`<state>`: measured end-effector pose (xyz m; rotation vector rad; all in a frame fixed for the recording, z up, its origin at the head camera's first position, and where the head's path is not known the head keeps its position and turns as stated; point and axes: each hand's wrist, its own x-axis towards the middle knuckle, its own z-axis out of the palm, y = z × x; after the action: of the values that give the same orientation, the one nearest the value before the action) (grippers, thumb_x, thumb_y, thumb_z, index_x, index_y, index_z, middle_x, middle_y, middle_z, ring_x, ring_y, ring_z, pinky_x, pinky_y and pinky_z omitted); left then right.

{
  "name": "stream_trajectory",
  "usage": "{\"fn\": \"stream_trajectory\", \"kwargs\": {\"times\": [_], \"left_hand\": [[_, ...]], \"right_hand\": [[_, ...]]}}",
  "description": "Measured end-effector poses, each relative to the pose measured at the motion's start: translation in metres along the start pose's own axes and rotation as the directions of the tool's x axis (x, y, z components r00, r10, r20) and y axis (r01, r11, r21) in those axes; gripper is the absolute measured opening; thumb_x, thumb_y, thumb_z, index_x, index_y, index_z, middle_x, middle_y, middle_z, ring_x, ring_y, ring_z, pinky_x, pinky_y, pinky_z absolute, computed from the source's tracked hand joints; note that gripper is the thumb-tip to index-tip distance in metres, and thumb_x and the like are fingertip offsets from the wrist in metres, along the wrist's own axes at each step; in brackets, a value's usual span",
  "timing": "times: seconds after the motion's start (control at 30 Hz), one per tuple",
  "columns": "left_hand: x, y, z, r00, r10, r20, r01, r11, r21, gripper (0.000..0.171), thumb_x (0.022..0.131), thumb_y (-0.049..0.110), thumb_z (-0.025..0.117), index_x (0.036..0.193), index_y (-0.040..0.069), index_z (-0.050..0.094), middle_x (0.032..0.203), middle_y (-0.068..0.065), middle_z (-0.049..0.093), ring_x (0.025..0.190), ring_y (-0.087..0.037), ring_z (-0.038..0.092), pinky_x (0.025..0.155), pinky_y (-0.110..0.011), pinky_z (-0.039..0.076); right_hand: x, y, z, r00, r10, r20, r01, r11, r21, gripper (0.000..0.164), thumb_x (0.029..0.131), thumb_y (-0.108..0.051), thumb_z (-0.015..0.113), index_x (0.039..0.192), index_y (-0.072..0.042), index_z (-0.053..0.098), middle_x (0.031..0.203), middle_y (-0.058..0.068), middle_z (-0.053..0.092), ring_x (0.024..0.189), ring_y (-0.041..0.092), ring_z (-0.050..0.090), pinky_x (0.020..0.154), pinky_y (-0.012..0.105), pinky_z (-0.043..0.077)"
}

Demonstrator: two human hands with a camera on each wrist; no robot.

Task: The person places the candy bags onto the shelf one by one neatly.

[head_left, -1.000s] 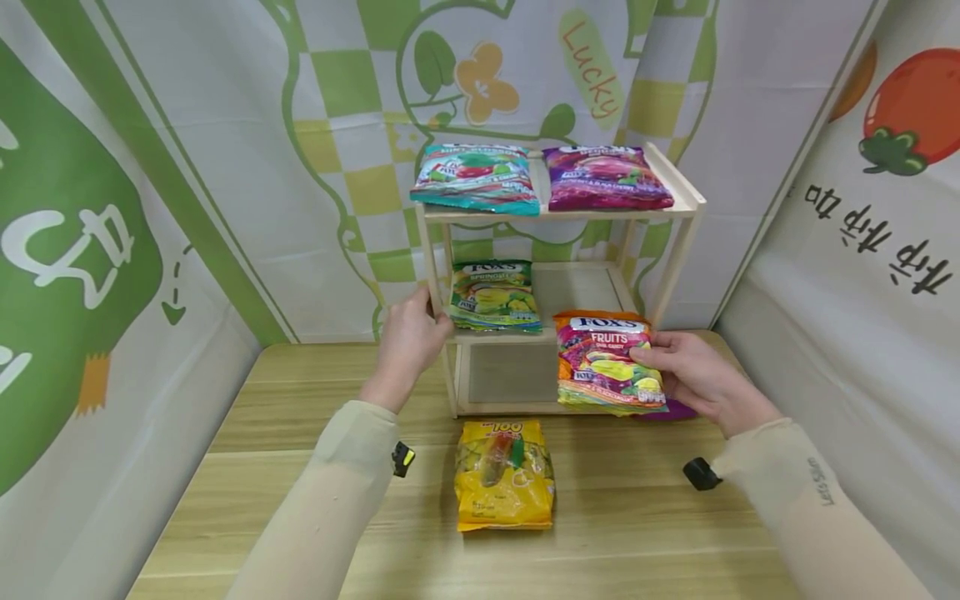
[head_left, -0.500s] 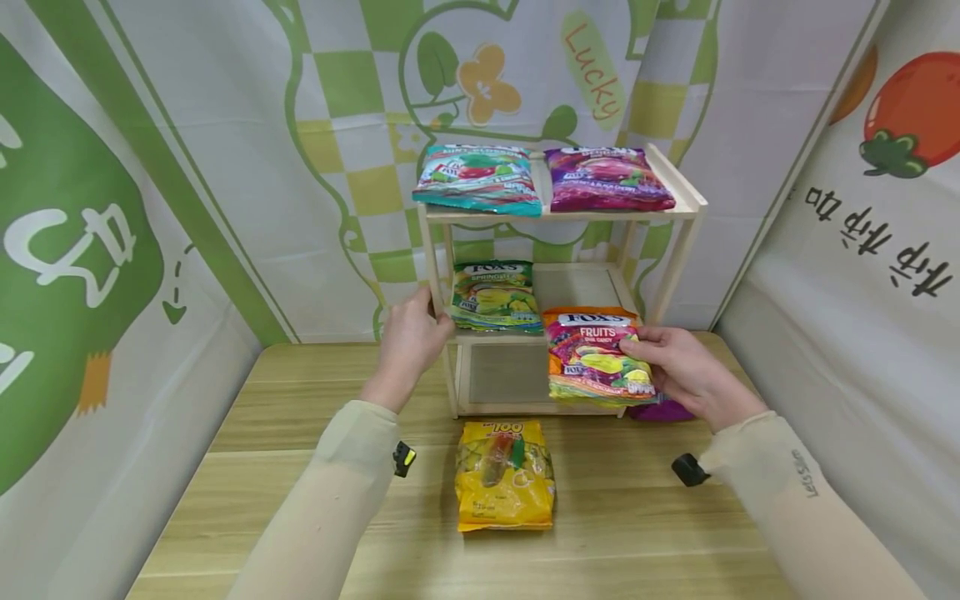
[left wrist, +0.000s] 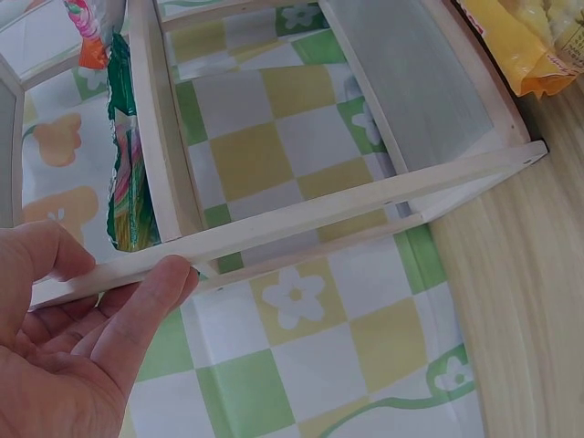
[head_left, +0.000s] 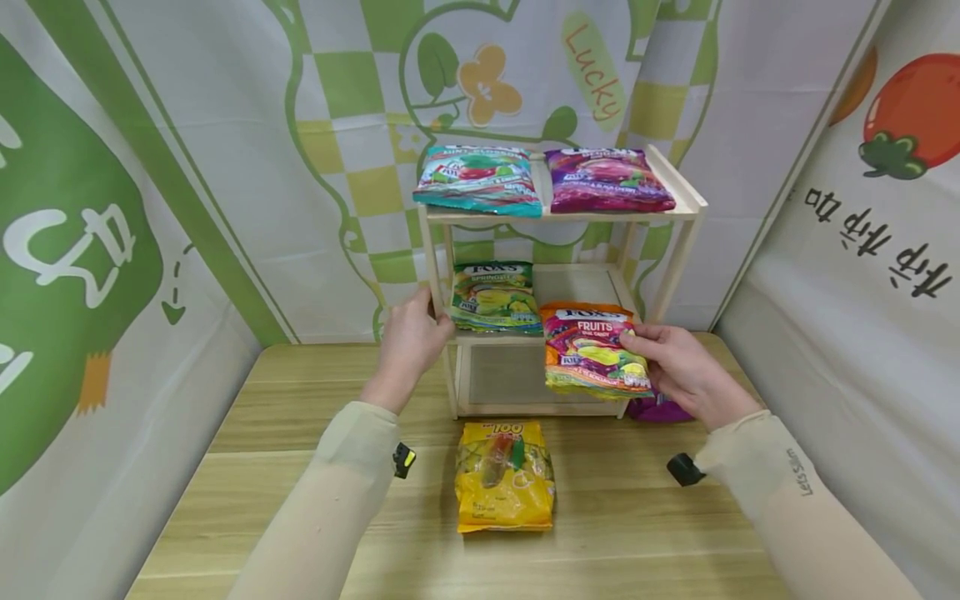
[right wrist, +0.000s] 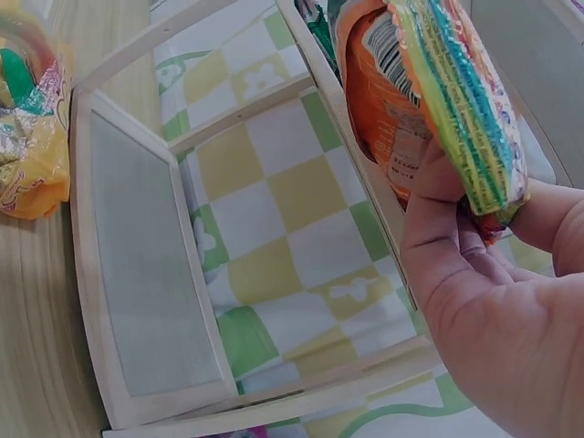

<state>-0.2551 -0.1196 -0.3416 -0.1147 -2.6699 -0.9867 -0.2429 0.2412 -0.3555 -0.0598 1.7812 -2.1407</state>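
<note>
A wooden three-tier shelf (head_left: 540,408) stands on the table. My left hand (head_left: 411,333) grips its left front post, and the left wrist view shows thumb and fingers around the post (left wrist: 301,219). In my right hand (head_left: 686,371) I hold an orange and pink Fox's Fruits candy bag (head_left: 596,354) by its right edge. The bag is upright at the front right of the middle shelf, overlapping it in the head view. From the right wrist, the bag's striped bottom edge and orange back (right wrist: 392,109) show. Left of it, a green Fox's candy bag (head_left: 495,296) sits on the middle shelf.
On the top shelf lie a teal candy bag (head_left: 478,179) and a purple candy bag (head_left: 609,179). A yellow candy bag (head_left: 505,479) lies on the table in front. Something purple (head_left: 660,408) is partly hidden behind my right hand. Printed curtains (head_left: 345,108) surround the table.
My right hand has carried the orange and pink candy bag slightly left and up, toward the middle shelf. The left hand has stayed on the post.
</note>
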Motion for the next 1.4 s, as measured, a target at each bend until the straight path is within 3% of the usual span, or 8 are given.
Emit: {"fn": "stream_trajectory", "kwargs": {"times": [0.13, 0.33, 0.87, 1.4], "left_hand": [[0.0006, -0.0016, 0.0009, 1.000, 0.019, -0.017, -0.019, 1.000, 0.012, 0.013, 0.089, 0.009, 0.061, 0.100, 0.001, 0.061, 0.086, -0.016, 0.069, 0.065, -0.027, 0.060, 0.055, -0.036, 0.052], [0.0006, -0.0015, 0.0011, 1.000, 0.011, -0.013, -0.011, 1.000, 0.005, 0.015, 0.089, 0.009, 0.061, 0.102, 0.001, 0.061, 0.088, -0.016, 0.069, 0.065, -0.027, 0.061, 0.055, -0.036, 0.052], [0.0000, -0.0013, 0.0014, 1.000, 0.002, -0.010, -0.002, 1.000, -0.002, 0.017, 0.089, 0.009, 0.061, 0.105, 0.002, 0.062, 0.089, -0.016, 0.070, 0.063, -0.025, 0.060, 0.052, -0.034, 0.050], [-0.0002, -0.0015, 0.0011, 1.000, 0.002, -0.007, -0.002, 1.000, -0.005, 0.009, 0.089, 0.010, 0.060, 0.096, 0.005, 0.058, 0.086, -0.016, 0.067, 0.062, -0.024, 0.057, 0.050, -0.033, 0.047]], "right_hand": [[0.0005, -0.0003, 0.0005, 1.000, 0.006, -0.012, -0.006, 0.999, 0.040, 0.065, 0.106, -0.017, 0.056, 0.152, 0.011, 0.022, 0.113, 0.006, 0.067, 0.099, 0.014, 0.071, 0.087, 0.027, 0.060], [0.0007, -0.0021, 0.0023, 1.000, 0.016, -0.021, -0.014, 0.997, 0.075, 0.075, 0.106, -0.021, 0.055, 0.159, 0.008, 0.009, 0.120, 0.008, 0.061, 0.102, 0.013, 0.070, 0.091, 0.026, 0.058], [0.0025, -0.0030, 0.0058, 0.999, 0.031, -0.032, -0.027, 0.995, 0.097, 0.073, 0.108, -0.023, 0.050, 0.159, 0.008, 0.008, 0.110, 0.006, 0.067, 0.096, 0.012, 0.071, 0.086, 0.025, 0.060], [0.0045, -0.0016, 0.0093, 1.000, -0.017, -0.021, 0.020, 0.990, 0.137, 0.072, 0.109, -0.023, 0.048, 0.157, 0.013, 0.006, 0.109, 0.005, 0.066, 0.098, 0.010, 0.069, 0.090, 0.021, 0.057]]}}
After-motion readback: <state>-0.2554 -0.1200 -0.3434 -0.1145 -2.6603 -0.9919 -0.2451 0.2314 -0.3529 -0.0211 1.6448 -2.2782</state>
